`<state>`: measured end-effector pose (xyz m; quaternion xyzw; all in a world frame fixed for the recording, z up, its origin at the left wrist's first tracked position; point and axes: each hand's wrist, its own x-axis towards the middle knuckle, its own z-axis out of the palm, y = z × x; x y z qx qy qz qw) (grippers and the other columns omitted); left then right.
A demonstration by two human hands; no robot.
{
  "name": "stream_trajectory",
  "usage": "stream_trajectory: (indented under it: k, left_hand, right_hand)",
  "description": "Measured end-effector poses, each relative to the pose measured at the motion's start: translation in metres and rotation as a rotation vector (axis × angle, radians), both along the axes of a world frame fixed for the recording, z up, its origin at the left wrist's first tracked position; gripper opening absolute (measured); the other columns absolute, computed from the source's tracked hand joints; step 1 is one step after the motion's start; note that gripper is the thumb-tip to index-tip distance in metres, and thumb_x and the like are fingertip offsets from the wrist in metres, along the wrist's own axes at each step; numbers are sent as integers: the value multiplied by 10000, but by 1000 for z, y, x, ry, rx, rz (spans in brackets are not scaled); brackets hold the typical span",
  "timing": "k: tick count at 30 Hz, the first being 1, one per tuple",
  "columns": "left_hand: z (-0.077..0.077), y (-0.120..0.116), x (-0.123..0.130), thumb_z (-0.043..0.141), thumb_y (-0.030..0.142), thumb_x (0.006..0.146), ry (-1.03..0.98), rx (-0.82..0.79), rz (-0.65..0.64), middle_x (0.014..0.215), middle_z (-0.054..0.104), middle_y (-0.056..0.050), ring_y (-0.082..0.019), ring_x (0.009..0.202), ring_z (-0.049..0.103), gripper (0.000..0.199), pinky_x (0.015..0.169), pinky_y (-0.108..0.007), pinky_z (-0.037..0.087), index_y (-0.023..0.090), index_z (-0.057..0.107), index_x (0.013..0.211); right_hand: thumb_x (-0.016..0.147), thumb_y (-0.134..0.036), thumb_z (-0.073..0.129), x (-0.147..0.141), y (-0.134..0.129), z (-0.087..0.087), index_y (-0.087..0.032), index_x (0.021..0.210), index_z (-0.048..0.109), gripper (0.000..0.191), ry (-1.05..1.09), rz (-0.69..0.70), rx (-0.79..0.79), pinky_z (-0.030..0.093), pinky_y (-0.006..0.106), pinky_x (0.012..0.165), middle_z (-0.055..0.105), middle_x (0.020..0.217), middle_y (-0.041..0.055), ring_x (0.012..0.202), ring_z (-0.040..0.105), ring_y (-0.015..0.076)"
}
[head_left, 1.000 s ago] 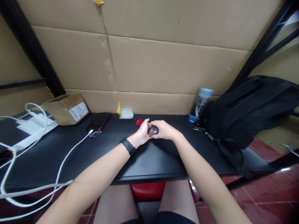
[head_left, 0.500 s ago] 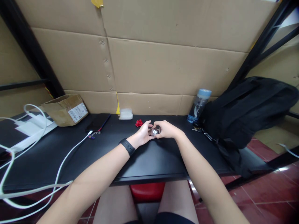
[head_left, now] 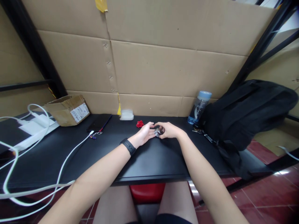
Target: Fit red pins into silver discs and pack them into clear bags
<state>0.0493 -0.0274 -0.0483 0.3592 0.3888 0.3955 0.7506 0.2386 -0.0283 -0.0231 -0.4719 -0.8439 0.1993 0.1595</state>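
A small, round, shiny metallic object (head_left: 157,132) is between my hands above the black table (head_left: 149,161). My right hand (head_left: 169,130) curls its fingers and thumb around it. My left hand (head_left: 144,134), with a black band at the wrist, is palm up with its fingers stretched out, their tips at the object's left side. A red bundle (head_left: 140,124) lies just behind my left hand. What exactly the metallic object is, I cannot make out.
At the left are white cables (head_left: 62,168), a power strip (head_left: 37,137), a cardboard box (head_left: 67,110) and a dark flat device (head_left: 98,122). A whitish pack (head_left: 126,114) lies at the back. A bottle (head_left: 198,107) and a black backpack (head_left: 247,112) stand right.
The metallic object has turned and shifted slightly right with my right hand. My left fingers now lie straighter, less under it. The whole view has shifted slightly.
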Motion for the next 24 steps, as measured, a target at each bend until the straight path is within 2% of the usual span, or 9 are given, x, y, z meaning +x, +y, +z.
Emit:
stream_trajectory:
  k: [4,8,11,13,19,24]
  left_hand:
    - [0,2,0,656,359,883,99,127,53,1133,719,-157,-262,1135,670,247,998,-363,500,196,625,1066]
    - [5,6,-2,724,237,827,262,443,239,1266,660,-104,-252,1301,557,226,1110,-368,402,238,630,1032]
    - [11,7,-4,728,115,785,283,653,322,1201,663,-77,-224,1201,604,263,1096,-346,407,233,629,998]
    - [16,6,-6,733,64,750,260,687,352,1122,674,-61,-213,1121,630,282,1051,-328,434,226,648,965]
    - [36,5,-22,714,-27,702,193,720,477,1031,672,-59,-223,1124,609,292,979,-287,468,203,673,879]
    - [43,23,-52,694,-65,692,286,930,537,994,625,-49,-220,1098,567,321,977,-249,438,204,692,869]
  right_hand:
    - [662,-182,793,1,3,-2,-245,1185,735,530,-52,-14,23,492,258,773,762,958,14,831,694,186]
    - [680,-206,794,-5,5,-7,-194,1171,750,493,-91,-3,72,504,287,829,764,1067,77,924,705,230]
    - [707,-214,775,-10,7,-11,-183,1178,751,473,-83,16,83,509,287,832,763,1066,85,917,706,228]
    - [699,-211,780,-12,9,-14,-206,1167,754,469,-72,-10,92,512,283,835,764,1053,70,919,709,224]
    - [686,-231,812,2,23,-24,-254,1167,744,486,-31,-194,95,515,292,908,748,1139,53,1019,700,223]
    - [754,-238,780,24,36,-34,-208,1280,662,539,7,-373,167,503,322,942,721,1149,99,1048,687,231]
